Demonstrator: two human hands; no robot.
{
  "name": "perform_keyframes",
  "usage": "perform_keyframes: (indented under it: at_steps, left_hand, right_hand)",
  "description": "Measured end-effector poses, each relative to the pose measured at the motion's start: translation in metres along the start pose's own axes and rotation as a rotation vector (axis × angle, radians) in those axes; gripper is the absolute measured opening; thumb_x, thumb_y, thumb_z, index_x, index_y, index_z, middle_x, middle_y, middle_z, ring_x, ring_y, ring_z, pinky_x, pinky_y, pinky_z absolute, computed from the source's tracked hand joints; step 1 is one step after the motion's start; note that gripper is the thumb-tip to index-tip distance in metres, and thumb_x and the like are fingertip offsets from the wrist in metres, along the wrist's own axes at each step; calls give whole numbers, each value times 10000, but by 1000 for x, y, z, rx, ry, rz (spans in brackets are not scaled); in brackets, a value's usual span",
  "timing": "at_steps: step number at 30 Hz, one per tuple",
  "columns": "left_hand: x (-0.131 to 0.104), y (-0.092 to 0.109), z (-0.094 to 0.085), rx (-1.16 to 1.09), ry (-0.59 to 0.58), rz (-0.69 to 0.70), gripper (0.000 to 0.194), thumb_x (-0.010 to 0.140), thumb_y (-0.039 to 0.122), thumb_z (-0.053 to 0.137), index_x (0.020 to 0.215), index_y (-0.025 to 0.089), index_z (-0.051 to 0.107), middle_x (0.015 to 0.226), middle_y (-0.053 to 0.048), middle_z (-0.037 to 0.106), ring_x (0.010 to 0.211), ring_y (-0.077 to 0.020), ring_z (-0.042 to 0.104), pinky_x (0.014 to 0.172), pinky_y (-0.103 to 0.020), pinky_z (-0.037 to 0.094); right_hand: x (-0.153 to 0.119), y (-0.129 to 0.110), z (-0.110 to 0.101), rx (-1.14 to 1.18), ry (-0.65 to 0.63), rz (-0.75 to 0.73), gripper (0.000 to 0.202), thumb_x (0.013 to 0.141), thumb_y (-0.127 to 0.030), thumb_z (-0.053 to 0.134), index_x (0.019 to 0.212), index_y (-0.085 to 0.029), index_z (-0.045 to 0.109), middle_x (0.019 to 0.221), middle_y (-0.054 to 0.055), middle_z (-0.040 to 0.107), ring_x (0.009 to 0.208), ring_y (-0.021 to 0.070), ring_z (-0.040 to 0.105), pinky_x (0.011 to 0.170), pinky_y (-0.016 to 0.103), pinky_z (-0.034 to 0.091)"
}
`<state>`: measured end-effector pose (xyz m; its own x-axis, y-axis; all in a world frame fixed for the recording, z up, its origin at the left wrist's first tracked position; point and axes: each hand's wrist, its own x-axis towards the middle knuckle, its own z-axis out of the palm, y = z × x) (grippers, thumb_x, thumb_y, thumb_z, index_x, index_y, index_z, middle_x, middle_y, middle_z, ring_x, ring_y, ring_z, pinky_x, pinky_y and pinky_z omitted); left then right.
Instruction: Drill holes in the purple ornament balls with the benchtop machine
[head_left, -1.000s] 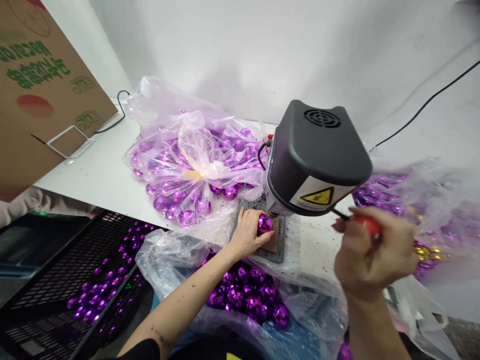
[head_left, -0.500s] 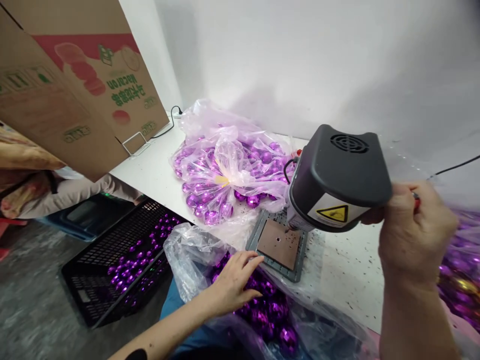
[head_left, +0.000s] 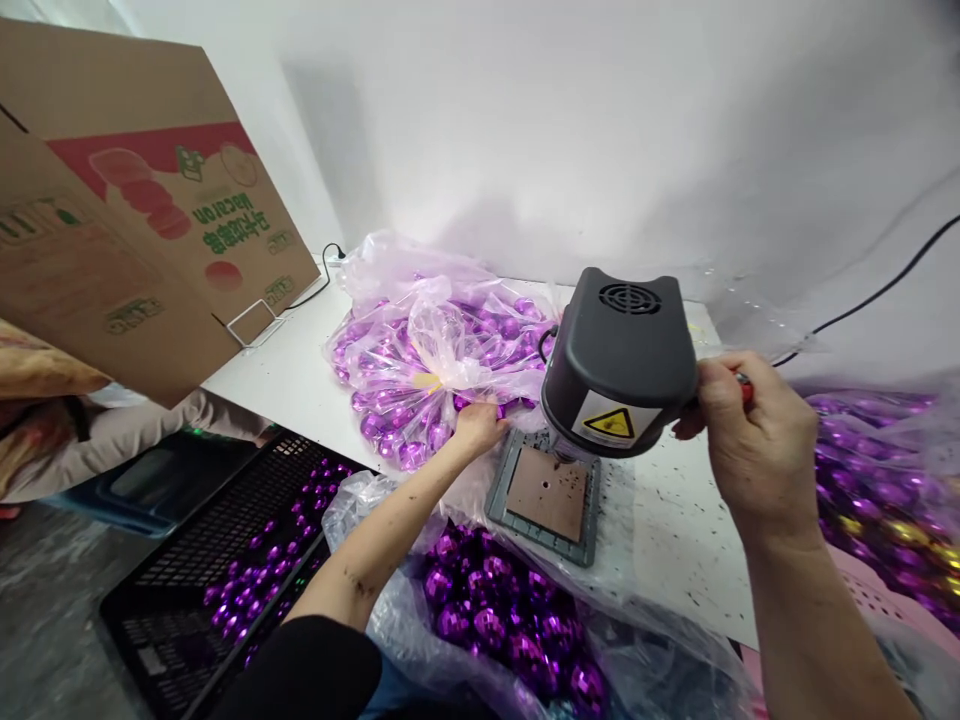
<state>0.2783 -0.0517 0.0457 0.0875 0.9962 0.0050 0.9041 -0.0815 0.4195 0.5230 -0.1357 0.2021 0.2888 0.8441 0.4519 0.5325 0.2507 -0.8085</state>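
My right hand [head_left: 754,430] is closed around a handle [head_left: 744,388] with a red part, at the right side of a black machine head [head_left: 628,345]. The head has a round vent and a yellow warning label. Under it lies a brown square plate [head_left: 536,505] with a small hole, set on a grey-green base [head_left: 499,500]. My left hand [head_left: 480,428] is at the front edge of a tied clear bag [head_left: 442,330] of purple mirrored balls, left of the plate. Its fingers look drawn together; their tips and anything in them are hidden.
An open bag of purple balls [head_left: 495,600] sits at the table's front edge. A black crate [head_left: 142,580] with more balls stands on the floor at left. A cardboard box [head_left: 172,240] leans at left beside a seated person. More purple balls [head_left: 885,490] lie at right; dark flecks dot the table.
My left hand has moved from over the open bag, fingers spread, up to the tied bag's edge, where its fingers are drawn together. My right hand stays on the handle. The view has shifted.
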Motion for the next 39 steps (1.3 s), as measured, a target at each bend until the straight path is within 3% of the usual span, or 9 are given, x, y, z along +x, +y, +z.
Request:
perform_keyframes:
  at_steps: [4, 7, 9, 12, 16, 22, 28, 34, 39]
  left_hand:
    - [-24, -21, -11, -357, -18, 40, 359, 982, 424, 527, 1191, 150, 624, 1070, -115, 718, 936, -237, 706, 786, -325, 538]
    - [-49, -34, -22, -1152, -242, -11, 467, 937, 536, 575, 1238, 180, 592, 1105, -111, 712, 818, -175, 705, 654, -251, 513]
    - [-65, -36, -25, -1635, -432, -100, 508, 866, 558, 677, 1191, 172, 619, 1124, -130, 712, 813, -165, 700, 652, -237, 506]
    - [-80, -30, -19, -1841, -557, -205, 537, 854, 589, 692, 1165, 154, 646, 1138, -144, 712, 835, -169, 696, 662, -239, 508]
    - [-93, -15, 0, -1695, -435, -185, 530, 784, 491, 805, 1187, 191, 639, 1057, -71, 700, 893, -186, 682, 753, -283, 530]
    - [-96, -3, 31, -1223, -236, 67, 564, 774, 344, 813, 1281, 222, 599, 1226, -61, 641, 1144, -232, 597, 1050, -388, 446]
    - [-88, 10, 46, -895, -55, 272, 463, 854, 332, 730, 1273, 222, 567, 1253, -76, 622, 1178, -253, 585, 1056, -425, 447]
    - [-86, 21, 49, -701, -10, 412, 496, 830, 270, 748, 1278, 217, 542, 1264, -104, 597, 1218, -281, 549, 1080, -454, 427]
    - [-83, 31, 52, -620, -30, 334, 518, 752, 247, 795, 1219, 219, 574, 1195, -99, 635, 1185, -320, 552, 1071, -493, 387]
  right_hand:
    - [-1, -2, -2, -45, -8, 0, 487, 866, -665, 524, 820, -185, 593, 524, -33, 541, 492, 92, 516, 535, 233, 394]
    - [-1, -3, -1, -62, 32, -9, 457, 874, -627, 535, 817, -181, 616, 529, -23, 549, 494, 89, 523, 514, 227, 381]
    - [0, -3, 1, -50, 68, -2, 438, 872, -607, 548, 809, -179, 619, 530, -18, 555, 483, 91, 528, 489, 226, 372]
    - [0, -4, 2, -45, 91, -1, 403, 873, -566, 571, 786, -174, 607, 520, -17, 552, 463, 85, 517, 459, 218, 351]
    - [-1, -4, 0, -20, 43, -16, 386, 897, -547, 562, 810, -172, 592, 525, -31, 542, 472, 75, 512, 473, 213, 377]
    - [-2, -6, -3, -12, -10, -1, 418, 910, -577, 541, 812, -172, 577, 545, -42, 530, 496, 68, 513, 506, 222, 388]
    - [-2, -9, -2, -22, -26, -5, 442, 909, -613, 515, 800, -186, 550, 531, -51, 514, 486, 72, 502, 521, 239, 368]
    - [-1, -7, -3, -25, -24, -6, 454, 908, -635, 503, 797, -196, 544, 533, -53, 506, 500, 78, 510, 535, 245, 377]
    - [-2, -5, -4, -37, -25, -2, 472, 912, -637, 512, 832, -176, 572, 555, -44, 518, 511, 64, 505, 536, 232, 384]
